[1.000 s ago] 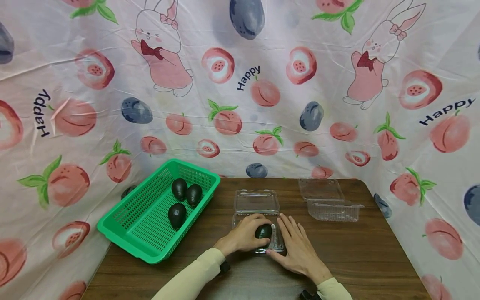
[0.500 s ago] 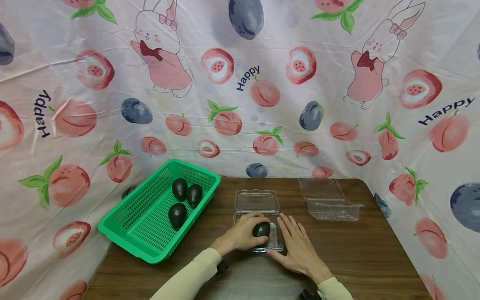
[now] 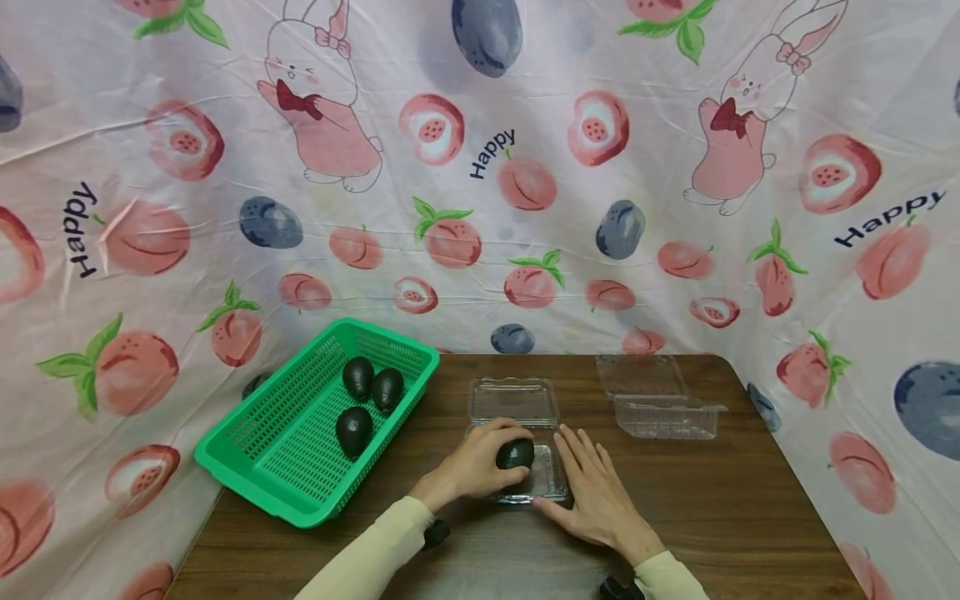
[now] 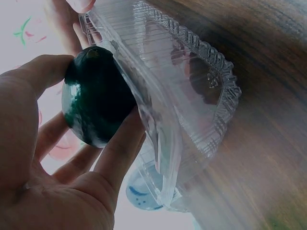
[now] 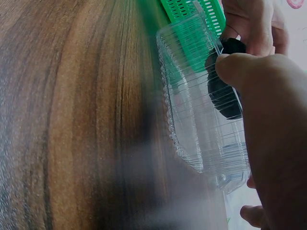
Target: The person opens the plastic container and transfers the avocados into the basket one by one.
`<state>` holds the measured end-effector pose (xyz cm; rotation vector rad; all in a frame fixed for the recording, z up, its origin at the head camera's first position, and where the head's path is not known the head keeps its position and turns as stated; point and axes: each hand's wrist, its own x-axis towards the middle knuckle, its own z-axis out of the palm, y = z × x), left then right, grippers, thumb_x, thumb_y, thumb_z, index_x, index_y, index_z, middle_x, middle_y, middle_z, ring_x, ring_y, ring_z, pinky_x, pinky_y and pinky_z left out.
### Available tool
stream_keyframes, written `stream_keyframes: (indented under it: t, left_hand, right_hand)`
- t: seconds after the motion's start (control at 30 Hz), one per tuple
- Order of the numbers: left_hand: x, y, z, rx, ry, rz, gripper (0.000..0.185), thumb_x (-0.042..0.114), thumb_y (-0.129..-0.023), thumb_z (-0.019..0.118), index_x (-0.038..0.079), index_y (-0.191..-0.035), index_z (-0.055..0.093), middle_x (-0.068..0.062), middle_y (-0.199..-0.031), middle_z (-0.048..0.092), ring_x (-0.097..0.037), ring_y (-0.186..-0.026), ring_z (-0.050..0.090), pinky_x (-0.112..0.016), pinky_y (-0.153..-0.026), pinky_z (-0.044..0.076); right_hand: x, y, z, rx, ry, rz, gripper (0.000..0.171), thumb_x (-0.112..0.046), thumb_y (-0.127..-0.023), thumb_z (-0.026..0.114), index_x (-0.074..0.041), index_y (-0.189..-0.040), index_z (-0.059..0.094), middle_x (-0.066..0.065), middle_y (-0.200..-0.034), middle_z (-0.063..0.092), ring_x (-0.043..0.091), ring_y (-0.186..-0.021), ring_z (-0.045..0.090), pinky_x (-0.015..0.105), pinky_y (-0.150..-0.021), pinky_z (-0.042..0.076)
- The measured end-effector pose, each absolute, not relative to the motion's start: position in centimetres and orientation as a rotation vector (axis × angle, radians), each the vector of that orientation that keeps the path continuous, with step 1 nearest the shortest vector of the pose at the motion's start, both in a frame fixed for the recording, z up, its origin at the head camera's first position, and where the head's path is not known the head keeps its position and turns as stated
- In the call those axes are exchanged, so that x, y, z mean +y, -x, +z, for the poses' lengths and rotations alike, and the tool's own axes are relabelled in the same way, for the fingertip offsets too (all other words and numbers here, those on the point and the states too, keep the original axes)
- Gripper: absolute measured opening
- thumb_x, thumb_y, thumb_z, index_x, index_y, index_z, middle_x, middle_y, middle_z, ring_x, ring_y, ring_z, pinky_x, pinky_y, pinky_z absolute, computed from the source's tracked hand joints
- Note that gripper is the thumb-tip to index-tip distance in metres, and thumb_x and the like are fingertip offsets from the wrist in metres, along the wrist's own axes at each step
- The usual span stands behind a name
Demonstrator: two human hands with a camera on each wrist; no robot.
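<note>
A dark green avocado point(image 3: 515, 454) is gripped by my left hand point(image 3: 478, 462), with the thumb on one side and curled fingers on the other. It sits at the left part of a clear plastic clamshell box point(image 3: 546, 479) whose lid point(image 3: 513, 401) lies folded back. In the left wrist view the avocado point(image 4: 93, 103) stands partly above the box rim. My right hand point(image 3: 600, 500) rests along the box's right side, fingers straight. In the right wrist view its thumb point(image 5: 232, 69) touches the rim of the box point(image 5: 184, 115).
A green plastic basket point(image 3: 281, 446) at the left holds three more avocados point(image 3: 355, 432). Another clear clamshell box point(image 3: 666, 419) stands with its lid raised at the back right of the wooden table point(image 3: 720, 517). A fruit-print cloth point(image 3: 517, 233) hangs behind.
My left hand has shifted the avocado a little to the left within the box. The right hand stays in place against the box's side.
</note>
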<state>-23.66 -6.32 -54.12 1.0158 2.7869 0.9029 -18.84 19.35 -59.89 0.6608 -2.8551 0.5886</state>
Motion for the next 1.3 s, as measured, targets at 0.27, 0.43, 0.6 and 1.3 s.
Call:
stream_keyframes:
  t: [0.27,0.43,0.6,1.3]
  left_hand:
    - [-7.0,23.4,-53.6,2.797,-1.014,0.927,0.05,0.026,-0.1,0.084,0.011,-0.147,0.073,-0.017,-0.151,0.069,-0.036,-0.126,0.074,-0.048,-0.096,0.065]
    - [-7.4,23.4,-53.1,2.802,-1.028,0.958,0.047,0.023,-0.1,0.085,0.013,-0.145,0.074,-0.016,-0.149,0.07,-0.033,-0.122,0.076,-0.045,-0.096,0.067]
    - [-7.9,23.3,-52.6,2.813,-1.019,0.985,0.049,0.023,-0.1,0.085,0.011,-0.146,0.074,-0.015,-0.149,0.069,-0.032,-0.122,0.077,-0.046,-0.097,0.068]
    - [-10.3,23.7,-50.5,2.913,-0.999,1.0,0.048,0.022,-0.098,0.088,0.014,-0.143,0.076,-0.016,-0.15,0.07,-0.034,-0.118,0.078,-0.043,-0.089,0.069]
  right_hand:
    - [19.4,18.9,-59.9,-2.837,-0.668,0.569,0.11,-0.073,-0.099,0.074,0.0,-0.174,0.039,0.022,-0.181,0.041,0.053,-0.167,0.039,0.077,-0.13,0.037]
    - [19.3,18.9,-59.9,-2.848,-0.665,0.565,0.111,-0.074,-0.099,0.073,-0.001,-0.175,0.038,0.021,-0.182,0.04,0.053,-0.168,0.038,0.077,-0.13,0.036]
    - [19.3,18.9,-59.9,-2.838,-0.668,0.566,0.11,-0.073,-0.098,0.074,-0.001,-0.174,0.039,0.022,-0.181,0.041,0.053,-0.167,0.039,0.077,-0.13,0.037]
    - [19.3,18.9,-60.0,-2.826,-0.661,0.576,0.113,-0.075,-0.097,0.074,-0.002,-0.175,0.039,0.022,-0.181,0.041,0.054,-0.166,0.041,0.076,-0.13,0.037]
